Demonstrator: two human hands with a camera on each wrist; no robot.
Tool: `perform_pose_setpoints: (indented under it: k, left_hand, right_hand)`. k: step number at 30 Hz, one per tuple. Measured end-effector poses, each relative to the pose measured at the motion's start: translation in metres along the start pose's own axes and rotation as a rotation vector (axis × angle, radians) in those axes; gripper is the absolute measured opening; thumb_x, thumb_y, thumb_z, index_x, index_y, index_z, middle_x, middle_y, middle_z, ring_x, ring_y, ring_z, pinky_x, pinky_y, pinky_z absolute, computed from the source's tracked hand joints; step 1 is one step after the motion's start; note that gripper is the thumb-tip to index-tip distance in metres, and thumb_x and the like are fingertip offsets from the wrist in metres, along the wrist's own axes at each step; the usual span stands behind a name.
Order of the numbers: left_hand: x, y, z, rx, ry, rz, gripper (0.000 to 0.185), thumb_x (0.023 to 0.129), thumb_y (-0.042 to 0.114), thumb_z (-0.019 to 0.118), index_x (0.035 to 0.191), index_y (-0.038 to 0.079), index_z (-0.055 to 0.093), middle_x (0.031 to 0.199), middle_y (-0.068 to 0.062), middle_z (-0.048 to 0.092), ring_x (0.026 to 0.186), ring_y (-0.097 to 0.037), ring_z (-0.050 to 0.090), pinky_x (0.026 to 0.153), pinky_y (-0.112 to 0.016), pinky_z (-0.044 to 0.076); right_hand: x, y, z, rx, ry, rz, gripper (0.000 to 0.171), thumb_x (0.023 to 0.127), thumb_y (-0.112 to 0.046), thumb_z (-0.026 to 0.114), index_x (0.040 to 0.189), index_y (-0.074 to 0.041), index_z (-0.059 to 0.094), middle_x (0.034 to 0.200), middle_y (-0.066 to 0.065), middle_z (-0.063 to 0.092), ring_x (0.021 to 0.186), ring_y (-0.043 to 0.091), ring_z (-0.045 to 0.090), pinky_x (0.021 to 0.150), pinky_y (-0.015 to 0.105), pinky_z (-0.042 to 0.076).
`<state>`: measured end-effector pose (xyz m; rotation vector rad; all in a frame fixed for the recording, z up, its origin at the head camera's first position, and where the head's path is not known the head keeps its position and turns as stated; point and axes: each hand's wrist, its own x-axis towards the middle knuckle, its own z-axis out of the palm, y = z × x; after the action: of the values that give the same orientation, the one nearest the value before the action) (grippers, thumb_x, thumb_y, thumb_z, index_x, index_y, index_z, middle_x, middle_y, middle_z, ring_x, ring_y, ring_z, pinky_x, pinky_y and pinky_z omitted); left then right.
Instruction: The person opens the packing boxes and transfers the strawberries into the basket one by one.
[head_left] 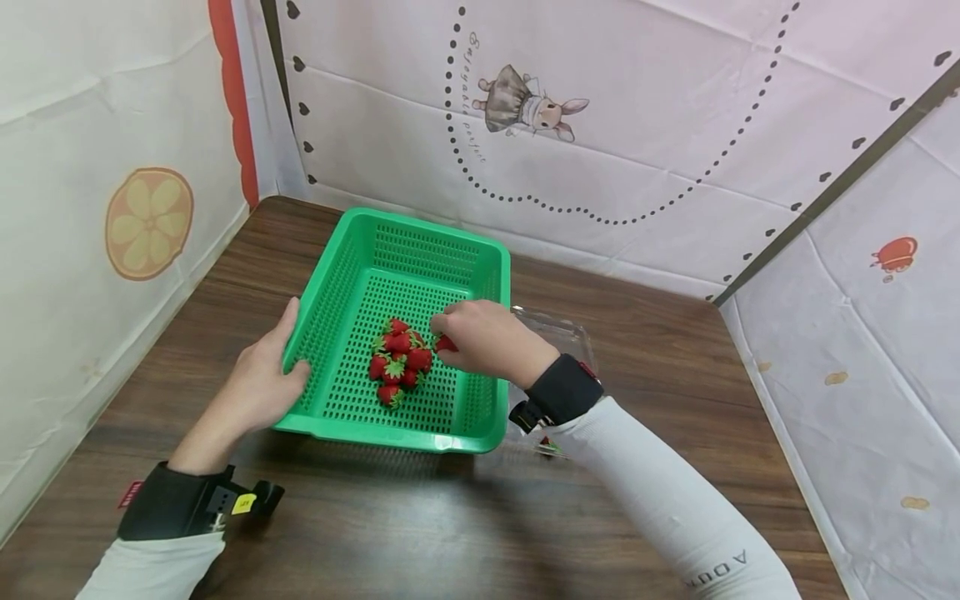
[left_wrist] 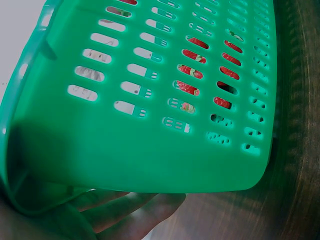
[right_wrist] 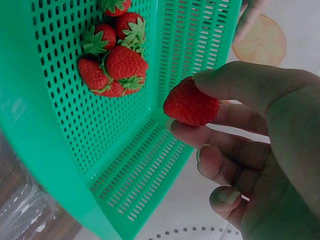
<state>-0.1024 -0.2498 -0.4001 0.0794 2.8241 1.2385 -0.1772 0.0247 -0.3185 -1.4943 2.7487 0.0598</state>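
A green perforated basket (head_left: pixel 491 275) stands on the wooden table, with a cluster of several strawberries (head_left: pixel 399 363) on its floor. My left hand (head_left: pixel 264 377) grips the basket's left rim; its fingers (left_wrist: pixel 125 210) show under the green wall (left_wrist: pixel 125 150) in the left wrist view. Over the basket, my right hand (head_left: pixel 480 337) pinches one strawberry (right_wrist: pixel 191 104) between thumb and fingers, just right of the cluster (right_wrist: pixel 112 65). In the head view only a red tip of that held berry (head_left: pixel 446 342) shows.
A clear plastic clamshell box (head_left: pixel 558 329) lies right of the basket, partly behind my right wrist. Printed cloth walls close in the table at the back, left and right. Bare wood lies in front of the basket.
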Motion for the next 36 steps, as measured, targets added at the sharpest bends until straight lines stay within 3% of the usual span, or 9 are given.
perform_pose_setpoints:
  k: [7,17,24,30,36]
  left_hand:
    - [0.0,0.0,0.0,0.002,0.013,0.007,0.082,0.096,0.006,0.044,0.154,0.017,-0.012,0.154,-0.034,0.018,0.106,-0.042,0.047,0.082,-0.053,0.042]
    - [0.001,-0.001,0.0,0.008,0.009,0.002,0.081,0.096,0.007,0.044,0.154,0.016,-0.011,0.154,-0.034,0.02,0.099,-0.039,0.051,0.073,-0.039,0.043]
    - [0.001,-0.001,0.0,0.0,0.003,0.001,0.081,0.096,0.007,0.044,0.154,0.017,-0.012,0.156,-0.033,0.017,0.108,-0.041,0.047,0.081,-0.05,0.042]
    - [0.0,0.0,-0.001,-0.005,0.008,0.003,0.081,0.096,0.007,0.044,0.154,0.017,-0.012,0.156,-0.033,0.017,0.11,-0.041,0.045,0.084,-0.054,0.041]
    - [-0.001,0.0,-0.002,-0.007,0.008,0.001,0.081,0.096,0.007,0.043,0.154,0.017,-0.012,0.155,-0.033,0.018,0.11,-0.041,0.046,0.084,-0.054,0.041]
  right_hand:
    - [0.017,-0.005,0.007,-0.001,-0.07,0.007,0.011,0.091,-0.015,0.061,0.08,-0.013,0.06,0.067,-0.004,0.039,0.063,0.011,0.034,0.06,0.024,0.025]
    - [0.042,-0.015,0.013,-0.002,-0.18,-0.008,0.009,0.092,-0.017,0.062,0.093,-0.01,0.066,0.071,-0.004,0.04,0.065,0.01,0.033,0.059,0.024,0.023]
    - [0.053,-0.018,0.02,0.026,-0.188,-0.02,0.005,0.091,-0.015,0.064,0.09,-0.01,0.065,0.072,-0.005,0.04,0.066,0.01,0.034,0.06,0.022,0.025]
    - [0.06,-0.021,0.022,0.066,-0.209,-0.002,0.013,0.092,-0.023,0.066,0.085,-0.014,0.059,0.07,-0.005,0.034,0.064,0.01,0.031,0.06,0.023,0.024]
    - [0.066,-0.025,0.023,0.065,-0.242,0.013,0.014,0.09,-0.027,0.069,0.096,-0.014,0.067,0.078,-0.005,0.058,0.066,0.008,0.046,0.06,0.02,0.035]
